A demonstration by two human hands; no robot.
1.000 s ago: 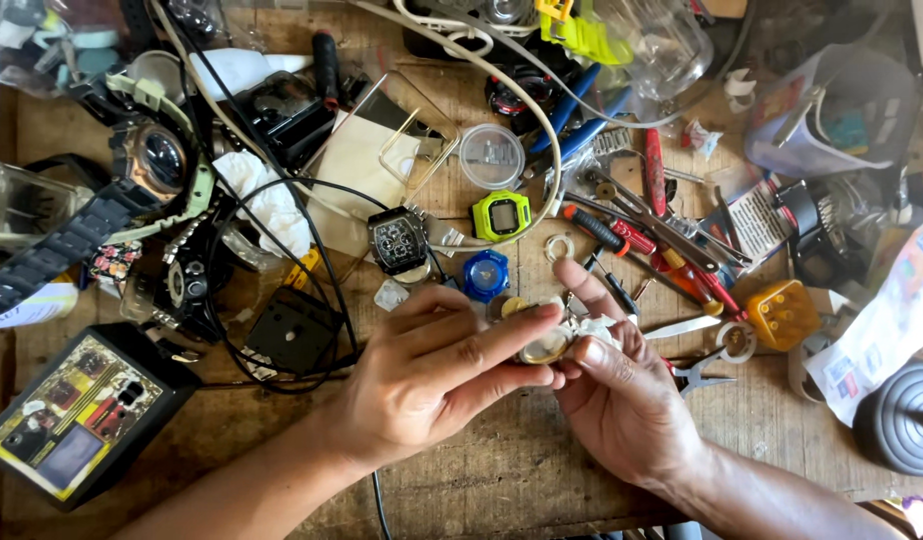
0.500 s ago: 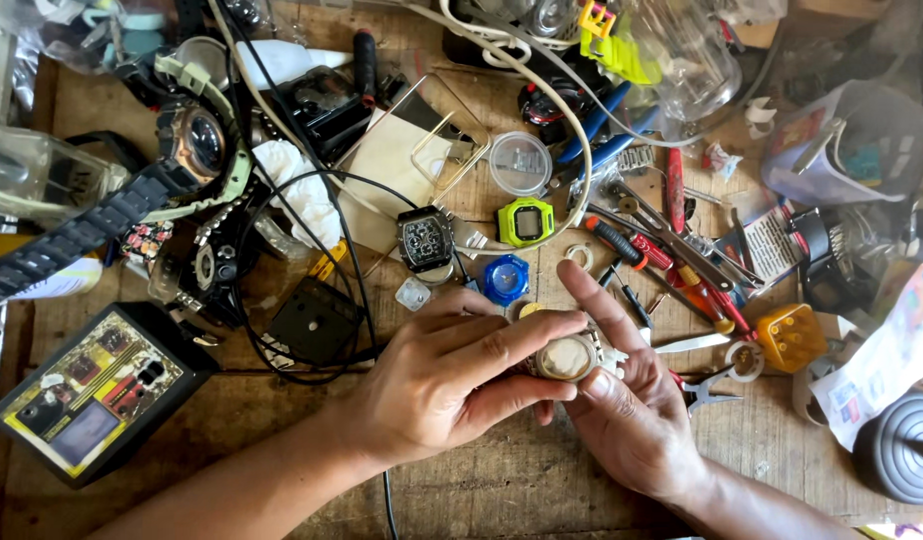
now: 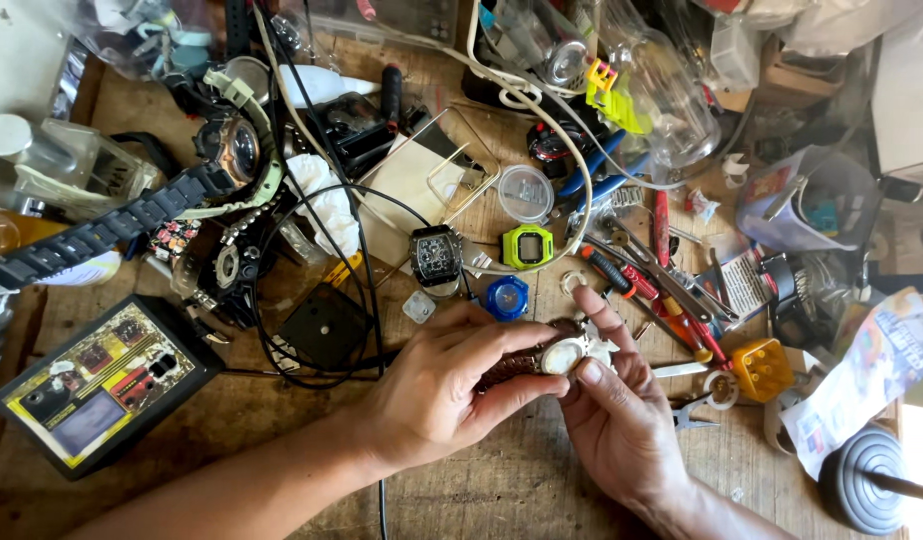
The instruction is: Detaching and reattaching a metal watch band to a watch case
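Observation:
My left hand and my right hand meet at the middle of a cluttered wooden bench, both closed on a small round watch with a pale face and a brown strap. The left fingers pinch the strap side; the right thumb and forefinger press on the case from the right. Just beyond the hands lie a blue round cap, a lime-green square watch case and a black rectangular watch.
A black and yellow tester box sits at the left. Black cables, several watches and straps fill the upper left. Red-handled screwdrivers, a yellow block, pliers and plastic bags crowd the right. A black round weight is at lower right.
The view has shifted slightly, so the bench clutter sits lower in frame. Both hands stay together on the small watch, with the right fingers closing more tightly on its case.

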